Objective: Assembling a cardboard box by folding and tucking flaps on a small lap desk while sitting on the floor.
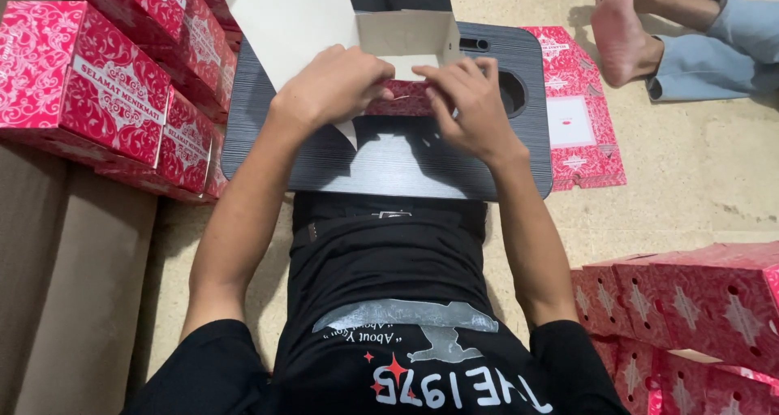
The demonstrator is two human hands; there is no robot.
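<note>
Red cardboard box (398, 98), half-formed, sits at mid-desk toward the far edge of the grey lap desk (389, 167). Left hand (333, 86) and right hand (471, 107) both pinch its near red wall; white flaps (280, 21) stand open, unfolded. Finished boxes (105, 82) crowd the left edge; a flat blank (578, 111) lies off the right edge. Near edge bare, offering room.
</note>
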